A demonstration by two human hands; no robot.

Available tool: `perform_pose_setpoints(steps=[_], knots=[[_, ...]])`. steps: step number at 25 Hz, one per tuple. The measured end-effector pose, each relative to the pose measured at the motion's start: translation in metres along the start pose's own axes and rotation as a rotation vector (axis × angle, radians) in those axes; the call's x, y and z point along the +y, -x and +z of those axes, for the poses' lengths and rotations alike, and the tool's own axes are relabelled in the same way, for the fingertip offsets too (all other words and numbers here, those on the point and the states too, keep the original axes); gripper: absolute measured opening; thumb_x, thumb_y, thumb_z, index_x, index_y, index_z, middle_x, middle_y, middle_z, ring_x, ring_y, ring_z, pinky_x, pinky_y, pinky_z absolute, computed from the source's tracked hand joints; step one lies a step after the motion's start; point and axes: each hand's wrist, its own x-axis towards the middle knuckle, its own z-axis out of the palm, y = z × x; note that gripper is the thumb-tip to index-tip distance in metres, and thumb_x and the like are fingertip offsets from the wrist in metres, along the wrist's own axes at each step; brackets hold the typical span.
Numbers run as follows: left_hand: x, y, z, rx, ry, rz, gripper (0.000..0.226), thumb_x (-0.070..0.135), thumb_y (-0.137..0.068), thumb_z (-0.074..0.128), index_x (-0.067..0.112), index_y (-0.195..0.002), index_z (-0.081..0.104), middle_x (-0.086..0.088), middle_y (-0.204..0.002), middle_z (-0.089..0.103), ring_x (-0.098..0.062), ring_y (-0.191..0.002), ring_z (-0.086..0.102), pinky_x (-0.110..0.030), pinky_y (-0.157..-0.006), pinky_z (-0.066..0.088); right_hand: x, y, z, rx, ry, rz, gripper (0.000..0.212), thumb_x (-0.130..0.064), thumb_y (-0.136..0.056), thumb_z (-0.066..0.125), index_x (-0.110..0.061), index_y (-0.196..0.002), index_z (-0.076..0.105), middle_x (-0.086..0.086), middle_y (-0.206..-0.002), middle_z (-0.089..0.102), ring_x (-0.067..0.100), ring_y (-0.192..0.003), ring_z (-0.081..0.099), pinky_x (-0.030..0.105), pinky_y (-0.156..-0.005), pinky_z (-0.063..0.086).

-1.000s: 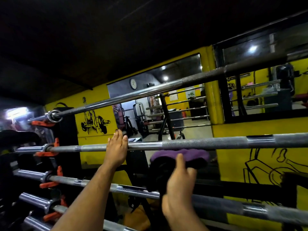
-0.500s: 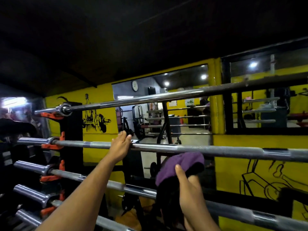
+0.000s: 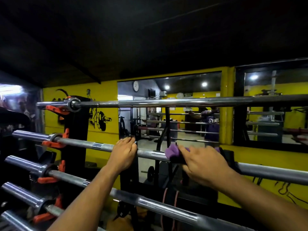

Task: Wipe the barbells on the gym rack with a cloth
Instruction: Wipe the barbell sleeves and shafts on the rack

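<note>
The right hand (image 3: 204, 164) is pressing the purple cloth (image 3: 173, 153) on the second barbell (image 3: 100, 145), fingers curled over it. The left hand (image 3: 124, 154) is gripping that bar w/ bent fingers, just left of the cloth. The bar is running left-right, so the wipe likely needs to slide along it.

Yellow wall (image 3: 103, 90) with black drawings; mirror (image 3: 170, 112); clock (image 3: 135, 86); dark ceiling (image 3: 150, 30).
</note>
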Motion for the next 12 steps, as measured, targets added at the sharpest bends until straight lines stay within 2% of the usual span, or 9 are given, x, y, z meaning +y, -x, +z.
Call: perform_pose_setpoints(steps=[3, 6, 8, 10, 12], knots=[[0.001, 0.001, 0.000, -0.022, -0.004, 0.000, 0.084, 0.049, -0.088, 0.000, 0.011, -0.154, 0.037, -0.007, -0.159, 0.037, -0.019, -0.147, 0.031, -0.033, -0.120, 0.017, -0.033, -0.050, -0.003, -0.049, -0.151, 0.001, 0.039, -0.055, -0.099, 0.029, -0.024, -0.122, 0.038, 0.005, -0.105, 0.067, 0.033, -0.088, 0.065, 0.040, -0.066, 0.044], [0.000, 0.002, -0.005, -0.059, -0.010, 0.001, 0.077, 0.046, -0.091, 0.004, 0.014, -0.155, 0.033, -0.005, -0.161, 0.034, -0.018, -0.149, 0.028, -0.034, -0.120, 0.018, -0.074, -0.077, 0.007, -0.006, -0.110, -0.035, 0.047, -0.053, -0.099, 0.033, -0.019, -0.132, 0.040, 0.010, -0.108, 0.066, 0.035, -0.090, 0.065, 0.038, -0.065, 0.037], [-0.004, 0.001, -0.006, -0.085, -0.022, 0.004, 0.077, 0.046, -0.091, 0.004, 0.014, -0.155, 0.034, -0.004, -0.161, 0.035, -0.017, -0.148, 0.029, -0.034, -0.120, 0.019, -0.081, -0.068, 0.012, 0.060, -0.045, -0.094, 0.056, -0.052, -0.099, 0.037, -0.020, -0.144, 0.035, 0.013, -0.116, 0.063, 0.035, -0.095, 0.063, 0.041, -0.069, 0.039], [-0.005, 0.000, -0.005, -0.092, -0.024, 0.008, 0.076, 0.046, -0.092, 0.005, 0.015, -0.155, 0.034, -0.003, -0.161, 0.035, -0.016, -0.148, 0.029, -0.034, -0.119, 0.020, -0.061, -0.043, 0.008, 0.072, -0.005, -0.115, 0.060, -0.050, -0.097, 0.039, -0.023, -0.151, 0.030, 0.014, -0.126, 0.058, 0.034, -0.103, 0.059, 0.043, -0.082, 0.043], [-0.005, -0.001, -0.003, -0.081, -0.014, 0.000, 0.067, 0.043, -0.100, 0.009, 0.014, -0.156, 0.033, -0.003, -0.162, 0.032, -0.016, -0.149, 0.026, -0.033, -0.120, 0.018, -0.022, -0.011, -0.002, 0.019, -0.044, 0.004, 0.053, -0.053, -0.098, 0.036, -0.029, -0.146, 0.034, 0.006, -0.128, 0.058, 0.028, -0.109, 0.058, 0.039, -0.089, 0.043]])
